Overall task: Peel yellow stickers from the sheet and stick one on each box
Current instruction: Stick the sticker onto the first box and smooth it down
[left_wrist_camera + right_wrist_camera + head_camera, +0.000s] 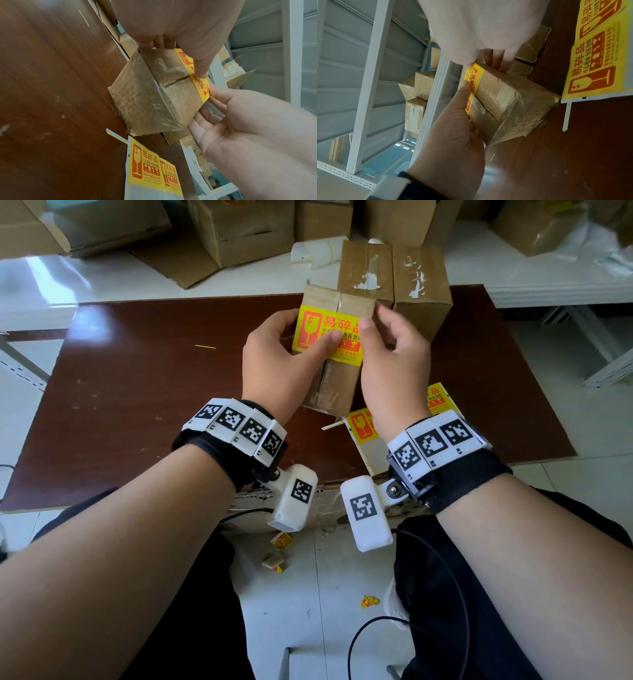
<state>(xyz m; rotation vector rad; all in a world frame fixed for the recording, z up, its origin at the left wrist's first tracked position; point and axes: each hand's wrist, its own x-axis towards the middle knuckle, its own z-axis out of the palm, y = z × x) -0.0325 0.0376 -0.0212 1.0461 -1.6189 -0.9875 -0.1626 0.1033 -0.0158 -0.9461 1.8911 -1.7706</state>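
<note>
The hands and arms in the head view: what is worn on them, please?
Both forearms are bare, without sleeves. Each wrist carries a black strap topped by a row of white blocks printed with black square codes. Below each wrist hangs a white camera housing with one more code.

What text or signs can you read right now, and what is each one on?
"易碎品" with a cracked-glass sign: yellow sticker being pressed onto the held box; thumbs cover part of it.
"易碎品" with the same sign: each sticker left on the sticker sheet.
Smaller lines on the stickers: too small to read reliably.
Square black-and-white marker codes, small numbers unreadable: wrist bands.
Back boxes: only torn white label scraps.
</note>
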